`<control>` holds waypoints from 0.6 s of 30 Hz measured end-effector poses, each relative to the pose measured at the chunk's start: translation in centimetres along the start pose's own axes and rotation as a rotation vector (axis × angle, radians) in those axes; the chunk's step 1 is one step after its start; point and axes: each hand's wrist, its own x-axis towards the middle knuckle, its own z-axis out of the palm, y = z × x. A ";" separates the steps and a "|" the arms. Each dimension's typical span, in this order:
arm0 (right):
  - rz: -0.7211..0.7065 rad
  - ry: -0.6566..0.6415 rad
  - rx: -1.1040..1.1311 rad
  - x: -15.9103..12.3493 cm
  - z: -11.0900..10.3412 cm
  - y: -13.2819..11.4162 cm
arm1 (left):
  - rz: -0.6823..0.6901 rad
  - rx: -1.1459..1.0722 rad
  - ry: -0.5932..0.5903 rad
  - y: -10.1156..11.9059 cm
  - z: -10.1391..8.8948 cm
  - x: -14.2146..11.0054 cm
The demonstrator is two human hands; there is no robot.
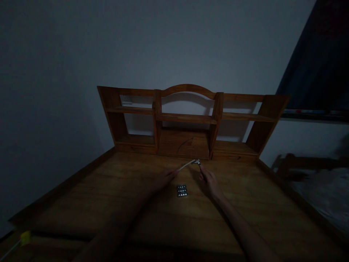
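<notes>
Head view, dim light: your left hand (pixel 169 175) is just left of the lower center of the frame, fingers closed on the near end of a thin pale strip (pixel 187 165). The strip slants up to the right, its far end at the metal head of a small hand tool (pixel 197 162); too dim to tell whether the jaws grip it or merely sit beside it. Your right hand (pixel 209 180), right of center, is wrapped around the tool's dark handle, head pointing up and left. Below and between your hands, near the lower center, a small dark block (pixel 182 190) with rows of bright pieces lies on the wooden desk (pixel 114 196), apart from both hands. Across the middle of the frame, a wooden shelf unit (pixel 188 117) stands at the desk's back edge against a pale wall (pixel 174 43). Upper right: dark curtain (pixel 316 65). Right edge, lower: pale bedding (pixel 324 193). Lower left corner: yellow object (pixel 25 237) on a white cord (pixel 12 250).
</notes>
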 end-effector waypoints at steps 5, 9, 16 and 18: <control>-0.014 0.033 -0.100 0.1 -0.2 0.3 | 0.023 -0.040 0.031 0.3 -0.2 -0.1; -0.048 0.035 -0.170 0.0 -0.2 0.0 | 0.020 -0.046 0.005 0.3 -0.2 -0.2; -0.086 0.073 -0.251 -0.2 -0.3 -0.5 | 0.047 -0.023 -0.056 0.5 -0.1 -0.1; -0.094 0.099 -0.292 -0.1 -0.3 -0.4 | 0.061 -0.025 -0.036 0.4 -0.2 -0.1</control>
